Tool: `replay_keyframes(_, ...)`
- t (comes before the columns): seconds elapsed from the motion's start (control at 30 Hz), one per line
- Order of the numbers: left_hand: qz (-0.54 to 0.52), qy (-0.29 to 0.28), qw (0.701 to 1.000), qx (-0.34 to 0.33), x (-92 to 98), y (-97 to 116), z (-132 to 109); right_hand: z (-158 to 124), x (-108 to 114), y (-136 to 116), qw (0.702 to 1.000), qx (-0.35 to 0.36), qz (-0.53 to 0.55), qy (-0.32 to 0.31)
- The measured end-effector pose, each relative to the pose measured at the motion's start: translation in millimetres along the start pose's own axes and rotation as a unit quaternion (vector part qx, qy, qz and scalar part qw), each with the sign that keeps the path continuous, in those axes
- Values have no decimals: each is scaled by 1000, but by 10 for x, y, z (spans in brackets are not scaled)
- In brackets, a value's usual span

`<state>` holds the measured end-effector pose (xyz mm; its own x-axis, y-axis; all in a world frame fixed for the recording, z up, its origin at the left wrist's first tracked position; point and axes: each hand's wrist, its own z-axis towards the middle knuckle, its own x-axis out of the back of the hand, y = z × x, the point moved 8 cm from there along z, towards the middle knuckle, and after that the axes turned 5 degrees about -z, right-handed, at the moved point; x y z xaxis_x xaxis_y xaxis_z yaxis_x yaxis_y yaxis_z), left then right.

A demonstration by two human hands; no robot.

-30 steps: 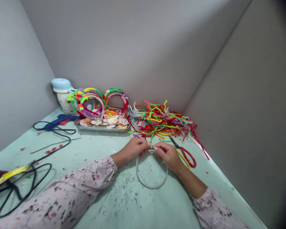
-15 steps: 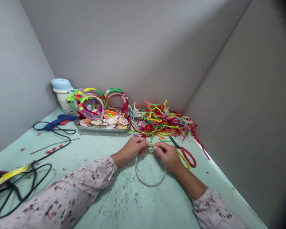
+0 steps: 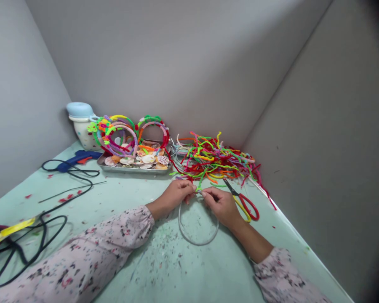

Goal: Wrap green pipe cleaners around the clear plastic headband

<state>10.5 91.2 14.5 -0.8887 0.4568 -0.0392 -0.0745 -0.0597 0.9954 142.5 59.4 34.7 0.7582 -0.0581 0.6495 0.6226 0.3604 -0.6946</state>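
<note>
A thin grey wire hoop (image 3: 198,243) hangs down over the table from between my two hands. At its top a short length of light green pipe cleaner (image 3: 199,189) shows in the narrow gap between my fingertips. My left hand (image 3: 177,194) pinches the hoop on the left of that green piece. From the other side, my right hand (image 3: 222,207) is closed, thumb and fingertip on the hoop by the pipe cleaner. The exact wrapping is partly hidden by my fingers. Scissors (image 3: 248,206) with red and yellow handles lie just right of my right hand.
A heap of coloured pipe cleaners (image 3: 216,158) lies behind my hands. Left of it, a metal tray (image 3: 135,169) holds shells and several finished-looking hoops (image 3: 121,128). A blue glue gun (image 3: 77,160), a black cord (image 3: 85,191) and a blue-lidded cup (image 3: 82,126) are farther left.
The whole view shifts very slightly. Both hands keep their pinch on the hoop at nearly the same spot, with only small finger movement.
</note>
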Motion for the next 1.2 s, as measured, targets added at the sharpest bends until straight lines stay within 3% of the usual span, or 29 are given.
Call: replay_keyframes(1.2, 83, 10, 996, -38, 25, 55, -15, -2, 3, -44, 999, 17, -42, 14)
